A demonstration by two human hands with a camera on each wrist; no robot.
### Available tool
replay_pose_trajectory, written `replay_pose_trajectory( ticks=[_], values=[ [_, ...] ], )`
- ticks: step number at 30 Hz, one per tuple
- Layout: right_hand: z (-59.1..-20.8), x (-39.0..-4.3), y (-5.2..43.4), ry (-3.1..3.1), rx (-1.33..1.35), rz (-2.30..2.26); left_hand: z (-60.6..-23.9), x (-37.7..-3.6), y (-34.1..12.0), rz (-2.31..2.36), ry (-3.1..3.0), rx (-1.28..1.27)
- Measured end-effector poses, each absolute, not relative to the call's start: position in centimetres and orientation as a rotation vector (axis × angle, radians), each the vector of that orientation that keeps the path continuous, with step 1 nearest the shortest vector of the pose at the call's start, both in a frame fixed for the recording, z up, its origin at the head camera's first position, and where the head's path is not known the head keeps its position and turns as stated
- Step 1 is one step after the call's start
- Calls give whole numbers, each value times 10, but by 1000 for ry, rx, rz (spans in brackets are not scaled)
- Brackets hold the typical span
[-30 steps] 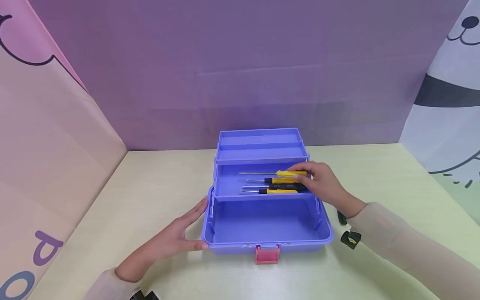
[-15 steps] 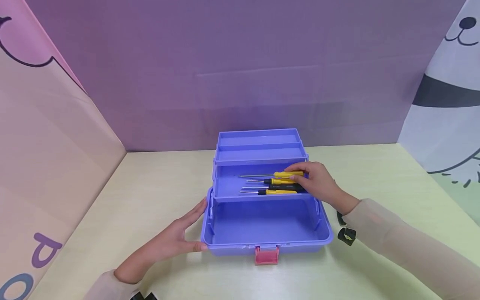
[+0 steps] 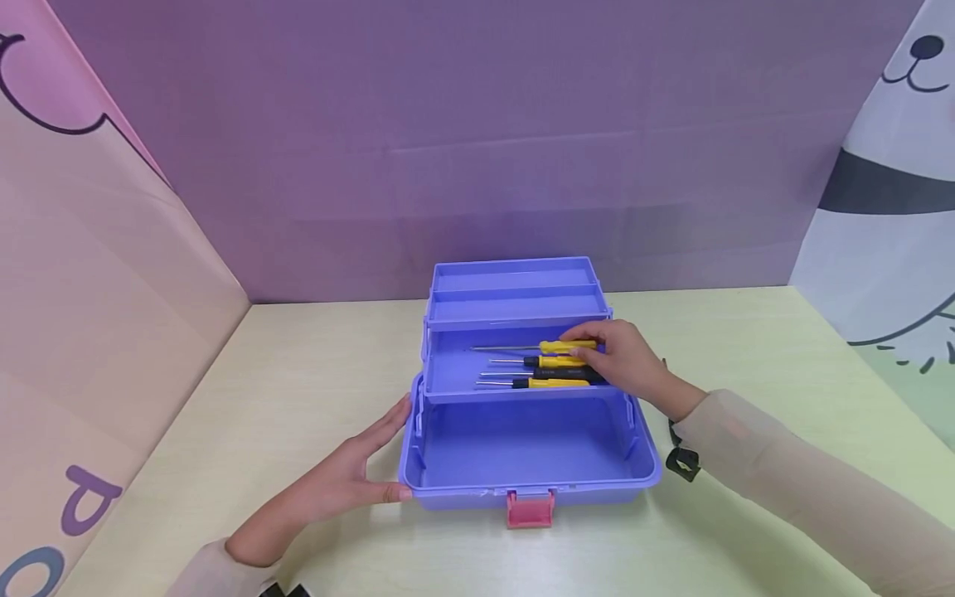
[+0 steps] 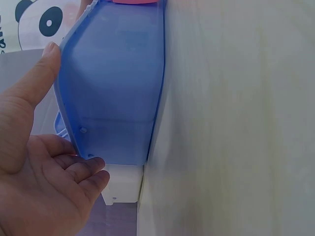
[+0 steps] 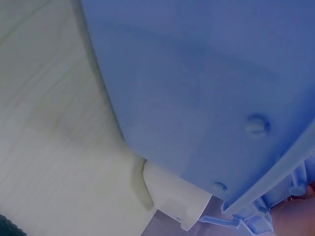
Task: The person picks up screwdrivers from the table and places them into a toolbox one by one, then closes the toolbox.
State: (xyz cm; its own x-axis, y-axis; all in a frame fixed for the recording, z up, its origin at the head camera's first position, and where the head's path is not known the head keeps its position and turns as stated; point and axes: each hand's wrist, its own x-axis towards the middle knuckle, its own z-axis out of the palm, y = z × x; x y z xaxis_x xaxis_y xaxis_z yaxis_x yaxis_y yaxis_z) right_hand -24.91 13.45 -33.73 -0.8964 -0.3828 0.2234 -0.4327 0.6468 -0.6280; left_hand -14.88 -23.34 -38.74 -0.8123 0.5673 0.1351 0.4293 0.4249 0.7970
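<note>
I see the open purple toolbox (image 3: 530, 448) near the counter's (image 3: 298, 373) middle; its bottom compartment holds nothing, and the raised tray (image 3: 455, 369) holds four screwdrivers. My right hand (image 3: 627, 365) pinches the rearmost yellow-handled screwdriver (image 3: 555, 346). My left hand (image 3: 351, 477), fingers straight, rests flat against the box's left wall

Right hand (image 3: 622, 365) hides screwdriver handle (image 3: 567, 346) ends.

Staged tabletop booth, cartoon backdrops (image 3: 888, 191)
</note>
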Motion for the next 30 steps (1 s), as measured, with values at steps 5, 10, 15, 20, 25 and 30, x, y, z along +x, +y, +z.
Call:
replay_pose_trajectory(
  ticks=[5,10,15,20,25,30],
  values=[
    [-338,-251,131,-2815,701,1052,-387,-148,-233,1337,2521,877],
    [-336,-252,128,-2847,731,1000,-387,-148,-233,1341,2518,875],
    [-335,-252,127,-2856,754,961,-387,-148,-233,1356,2506,893],
    [-334,-252,127,-2853,759,957,-386,-148,-233,1352,2511,908],
    [-333,-252,127,-2852,777,949,-386,-148,-233,1352,2507,911],
    [-329,-253,125,-2880,775,914,-386,-149,-233,1349,2507,911]
  ],
)
